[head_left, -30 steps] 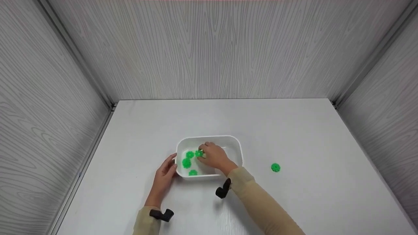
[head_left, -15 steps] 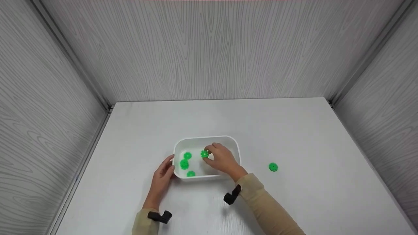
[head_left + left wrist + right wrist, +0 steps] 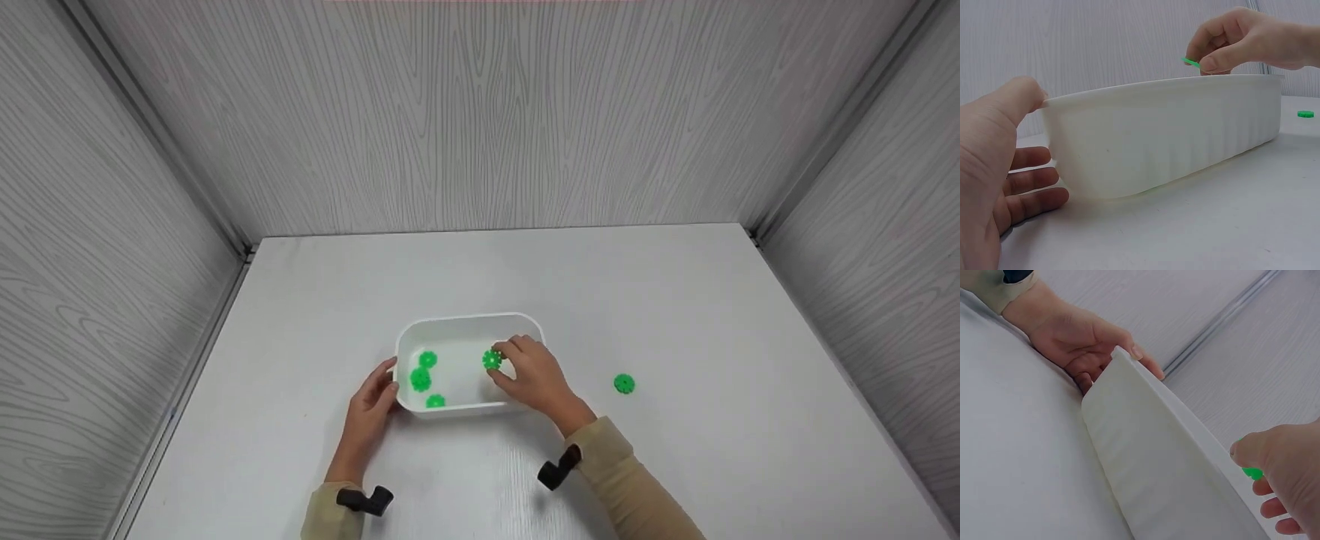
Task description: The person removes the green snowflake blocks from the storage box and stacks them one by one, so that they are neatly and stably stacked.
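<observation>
In the head view, my right hand (image 3: pixel 536 375) pinches a green notched plastic disc (image 3: pixel 491 360) between thumb and fingers, over the right part of a white plastic tub (image 3: pixel 466 407). From the left wrist view, this disc (image 3: pixel 1189 61) shows edge-on and tilted, just above the rim. At the tub's left end, my left hand (image 3: pixel 371 401) holds it, with a fingertip at the rim and other fingers low against the outer wall. Several more green discs (image 3: pixel 421 379) lie inside the tub, grouped toward its left side.
One green disc (image 3: pixel 624 383) lies flat on the white table (image 3: pixel 675 300), to the right of the tub. Grey wood-grain panels (image 3: pixel 480 112) stand behind the table and along both sides. A black wrist mount (image 3: pixel 559 466) sits on the right sleeve.
The right hand has risen from the middle of the tub and moved right, carrying the pinched disc away from the others. The left hand stays at the tub's left end.
</observation>
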Motion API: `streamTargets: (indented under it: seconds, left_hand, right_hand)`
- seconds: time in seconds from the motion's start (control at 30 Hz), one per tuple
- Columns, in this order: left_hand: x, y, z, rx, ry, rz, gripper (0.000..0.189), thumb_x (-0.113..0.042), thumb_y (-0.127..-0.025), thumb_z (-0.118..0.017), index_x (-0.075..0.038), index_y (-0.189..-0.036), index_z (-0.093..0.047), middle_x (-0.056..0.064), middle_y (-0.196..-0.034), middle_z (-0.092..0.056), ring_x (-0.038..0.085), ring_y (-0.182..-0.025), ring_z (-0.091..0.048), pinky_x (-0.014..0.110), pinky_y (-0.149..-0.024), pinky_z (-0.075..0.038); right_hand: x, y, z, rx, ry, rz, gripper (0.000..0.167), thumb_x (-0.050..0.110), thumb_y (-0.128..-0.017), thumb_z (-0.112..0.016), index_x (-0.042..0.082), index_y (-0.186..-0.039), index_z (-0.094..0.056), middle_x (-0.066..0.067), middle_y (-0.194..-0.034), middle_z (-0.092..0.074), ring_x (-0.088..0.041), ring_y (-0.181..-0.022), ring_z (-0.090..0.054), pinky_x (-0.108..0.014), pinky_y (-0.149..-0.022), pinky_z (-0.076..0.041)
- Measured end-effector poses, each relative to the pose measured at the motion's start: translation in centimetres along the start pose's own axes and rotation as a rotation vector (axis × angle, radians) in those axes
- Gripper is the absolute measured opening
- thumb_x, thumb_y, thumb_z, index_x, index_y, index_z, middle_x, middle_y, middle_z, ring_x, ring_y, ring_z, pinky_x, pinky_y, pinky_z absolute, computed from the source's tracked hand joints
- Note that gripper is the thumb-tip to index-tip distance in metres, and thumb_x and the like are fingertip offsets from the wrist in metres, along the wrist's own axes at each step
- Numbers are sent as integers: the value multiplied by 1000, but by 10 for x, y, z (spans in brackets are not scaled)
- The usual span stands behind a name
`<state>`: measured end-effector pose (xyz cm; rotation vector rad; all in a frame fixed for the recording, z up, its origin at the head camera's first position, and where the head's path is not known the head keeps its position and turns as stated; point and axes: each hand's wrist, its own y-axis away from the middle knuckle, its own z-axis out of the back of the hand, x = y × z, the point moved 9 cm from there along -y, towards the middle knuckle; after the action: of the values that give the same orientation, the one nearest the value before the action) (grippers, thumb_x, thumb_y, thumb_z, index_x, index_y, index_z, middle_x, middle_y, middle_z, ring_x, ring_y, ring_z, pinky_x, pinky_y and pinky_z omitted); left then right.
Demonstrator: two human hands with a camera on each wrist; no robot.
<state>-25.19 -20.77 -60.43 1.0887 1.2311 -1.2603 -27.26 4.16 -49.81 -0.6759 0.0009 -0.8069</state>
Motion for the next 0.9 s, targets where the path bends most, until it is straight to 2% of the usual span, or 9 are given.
streamTargets:
  seconds: [0.27, 0.47, 0.77, 0.9]
  left_hand:
    - [-3, 0, 1, 1, -9, -7, 43, -32, -93, -56, -25, -135, -49, 10, -126, -55, 26, -105, -56, 30, -77, -49]
    - [-3, 1, 0, 11, 2, -5, 44, -33, -93, -56, -26, -136, -48, 9, -125, -56, 26, -103, -57, 33, -77, -50]
    - [0, 1, 0, 0, -2, 9, 42, -38, -91, -57, -33, -133, -50, 4, -125, -56, 21, -104, -56, 33, -78, -49]
    - [-2, 1, 0, -1, -1, 1, 42, -35, -93, -57, -29, -134, -49, 6, -126, -56, 22, -105, -56, 31, -78, -49]
  right_hand:
    - [-10, 15, 30, -107, -6, -29, 29, 20, -77, -75, 7, -100, -64, -2, -87, -59, -15, -77, -55, -29, -65, -46]
    - [-21, 34, 46, -176, 9, -63, 31, 17, -75, -77, 6, -101, -64, -4, -87, -59, -16, -80, -57, -31, -68, -47]
    - [-43, 62, 58, -206, -1, -144, 29, 18, -78, -74, 5, -101, -64, -4, -89, -60, -16, -83, -58, -32, -72, -49]
    - [-52, 72, 63, -237, 8, -142, 28, 16, -77, -73, 4, -101, -65, -5, -87, -60, -17, -81, -58, -32, -70, -49]
